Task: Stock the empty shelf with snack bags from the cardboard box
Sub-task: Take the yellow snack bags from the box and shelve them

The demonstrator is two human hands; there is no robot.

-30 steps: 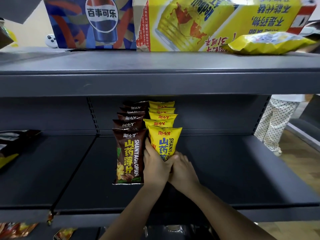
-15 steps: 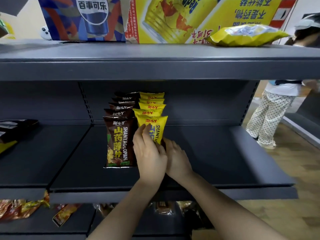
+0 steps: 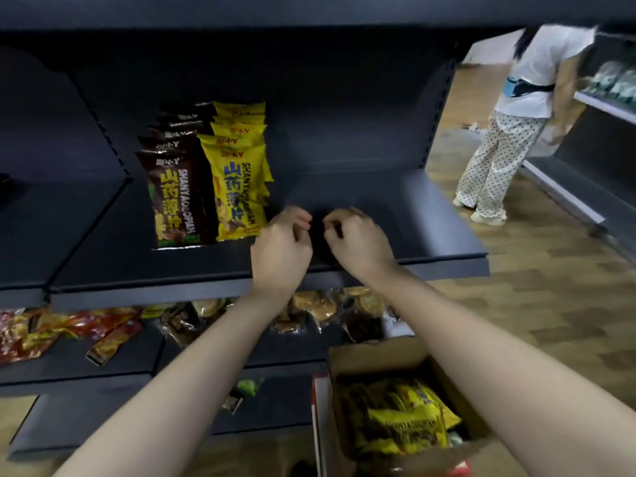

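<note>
Snack bags: brown row (image 3: 175, 197) and yellow row (image 3: 237, 194) on the shelf (image 3: 344, 266); glossy, upright, long axis vertical, fronts facing out
Box (image 3: 395, 359): below shelf, yellow bags inside
Left hand (image 3: 280, 249): right of yellow row; fingers loosely curled, empty
Right hand (image 3: 358, 244): same, empty

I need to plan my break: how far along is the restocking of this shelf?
Done: a brown row and a yellow row of snack bags stand on the shelf. In hand: nothing; the left hand and right hand hover loosely curled. Left: bare shelf to the right, and more bags in the cardboard box.
</note>
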